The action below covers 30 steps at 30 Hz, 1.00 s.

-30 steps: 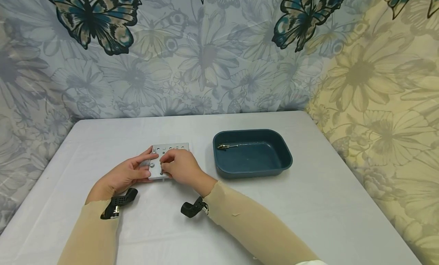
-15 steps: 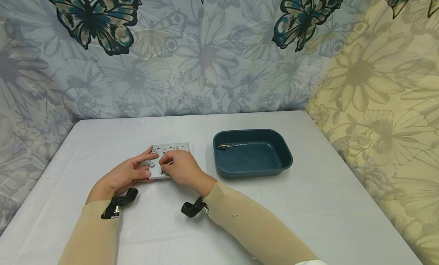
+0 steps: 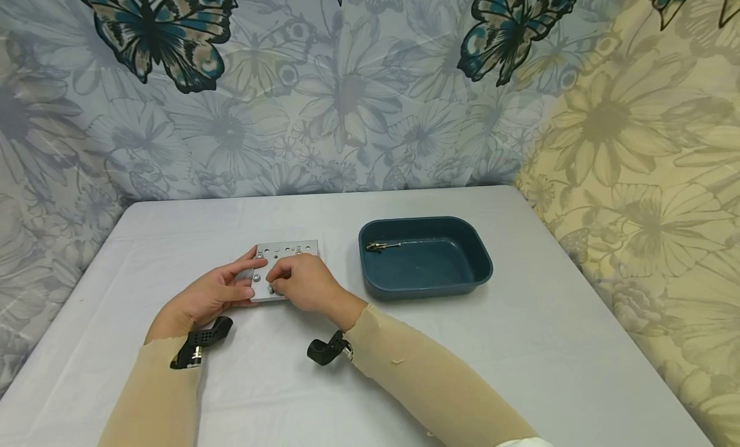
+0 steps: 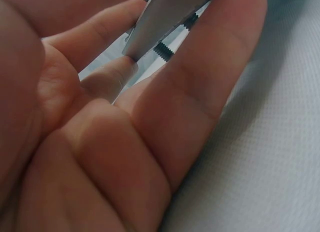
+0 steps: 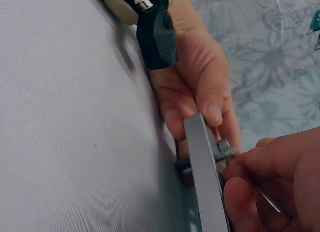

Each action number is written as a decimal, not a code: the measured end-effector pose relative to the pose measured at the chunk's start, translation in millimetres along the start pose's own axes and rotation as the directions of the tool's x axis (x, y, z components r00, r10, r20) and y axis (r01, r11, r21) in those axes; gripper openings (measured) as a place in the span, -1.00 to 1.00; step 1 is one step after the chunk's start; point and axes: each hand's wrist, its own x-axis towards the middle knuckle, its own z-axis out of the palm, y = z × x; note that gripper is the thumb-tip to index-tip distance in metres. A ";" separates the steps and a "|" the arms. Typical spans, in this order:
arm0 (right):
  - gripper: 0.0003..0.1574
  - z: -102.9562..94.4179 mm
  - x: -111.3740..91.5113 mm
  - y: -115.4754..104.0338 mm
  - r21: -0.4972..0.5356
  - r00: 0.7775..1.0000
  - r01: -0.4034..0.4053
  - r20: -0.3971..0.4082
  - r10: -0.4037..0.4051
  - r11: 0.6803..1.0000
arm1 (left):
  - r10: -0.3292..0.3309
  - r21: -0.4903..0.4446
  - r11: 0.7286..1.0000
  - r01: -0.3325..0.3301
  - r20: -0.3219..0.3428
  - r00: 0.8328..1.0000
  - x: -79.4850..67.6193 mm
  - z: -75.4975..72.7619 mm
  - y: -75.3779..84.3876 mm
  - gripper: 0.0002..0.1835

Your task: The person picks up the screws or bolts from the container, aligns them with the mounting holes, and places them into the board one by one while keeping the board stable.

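My left hand (image 3: pixel 214 293) grips the left edge of a silver metal plate (image 3: pixel 261 295) with several holes, thumb in front and fingers behind. A bolt (image 3: pixel 257 278) sits in the plate beside the left fingers. At the plate's lower middle, my right hand (image 3: pixel 306 280) pinches a bolt with thumb and index finger; the fingers largely cover it. In the right wrist view, the plate (image 5: pixel 205 177) is seen edge-on, and another bolt head (image 5: pixel 223 146) stands up from its face. Threaded bolt ends (image 4: pixel 163 51) stick out beneath the plate in the left wrist view.
A dark teal tray (image 3: pixel 439 267) stands right of the plate on the white-covered table (image 3: pixel 358 395). Small metal pieces (image 3: pixel 383 246) lie in its left back corner. A patterned cloth wall (image 3: pixel 347 145) rises behind the table.
The right fingertips have shifted slightly left and turned a little at the bolt. Less of the bolt's shaft shows under them. The left hand and plate have stayed in place.
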 end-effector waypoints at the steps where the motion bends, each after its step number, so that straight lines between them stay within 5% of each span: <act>1: -0.87 -0.1 0.0 0.2 -0.004 1.000 0.004 0.002 -0.004 1.000 | -0.002 0.001 1.000 0.002 0.000 1.000 -0.1 0.0 0.2 -0.20; 8: -0.85 -1.0 -0.2 1.4 0.015 1.000 0.011 0.008 -0.011 1.000 | -0.007 0.014 1.000 0.007 -0.004 1.000 -0.1 -0.7 0.2 -0.21; 11: -0.84 -3.3 -1.9 4.5 0.292 1.000 -0.025 0.010 0.023 0.956 | -0.011 0.024 1.000 0.011 -0.009 1.000 0.3 -0.6 -0.2 -0.24; 13: -0.83 -8.3 -4.5 7.8 0.569 0.998 -0.047 0.000 0.057 0.821 | -0.012 0.028 1.000 0.012 -0.010 1.000 0.7 -0.6 -0.1 -0.25; 15: -0.81 -17.7 -8.7 11.8 0.802 0.996 -0.048 -0.009 0.093 0.595 | -0.011 0.025 1.000 0.011 -0.009 1.000 1.0 -0.5 0.4 -0.24; 18: -0.78 -39.3 -17.1 20.6 0.953 0.990 -0.024 -0.019 0.139 0.302 | -0.003 0.007 1.000 0.003 -0.002 1.000 1.5 -0.4 0.3 -0.22; 20: -0.76 -56.9 -23.4 28.2 0.984 0.985 0.003 -0.033 0.170 0.177 | 0.004 -0.011 1.000 -0.004 0.001 1.000 1.5 -0.3 0.2 -0.21; 22: -0.71 -75.6 -29.6 37.3 0.993 0.978 0.045 -0.065 0.199 0.105 | 0.006 -0.023 1.000 -0.006 0.001 1.000 1.3 -0.3 -0.1 -0.21; 25: -0.62 -103.7 -38.7 53.3 0.989 0.961 0.119 -0.136 0.241 0.086 | 0.003 -0.031 1.000 -0.003 -0.001 1.000 1.2 -0.3 -0.8 -0.21; 30: -0.48 -142.6 -51.1 84.1 0.975 0.932 0.136 -0.187 0.309 0.178 | -0.003 -0.038 0.999 0.003 -0.005 1.000 1.6 -0.1 -1.0 -0.21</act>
